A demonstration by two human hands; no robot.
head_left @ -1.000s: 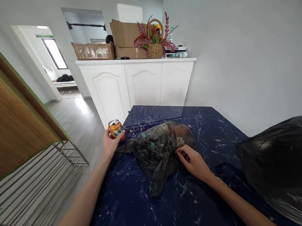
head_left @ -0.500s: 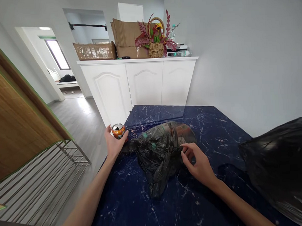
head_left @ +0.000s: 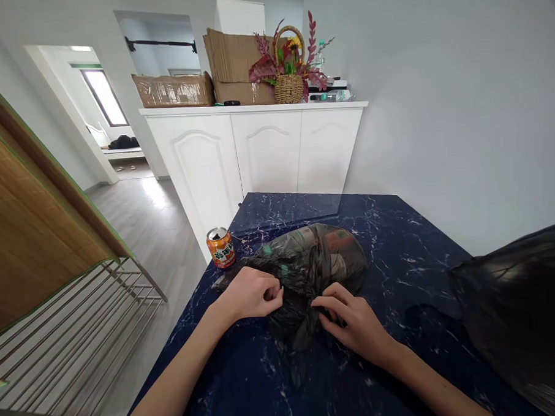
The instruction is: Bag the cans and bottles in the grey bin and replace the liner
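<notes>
Crumpled, translucent black plastic bag lies on the dark-blue marbled table; your left hand and right hand, apart, seem to pinch its folds. Likely you're loosening them; next, pull gently.

The things inside the dark bag are hard to make out, and its low flap is blurry. The left hand hides part of it. I can't tell if the right hand pinches it. The right edge cuts off the other bag.
</notes>
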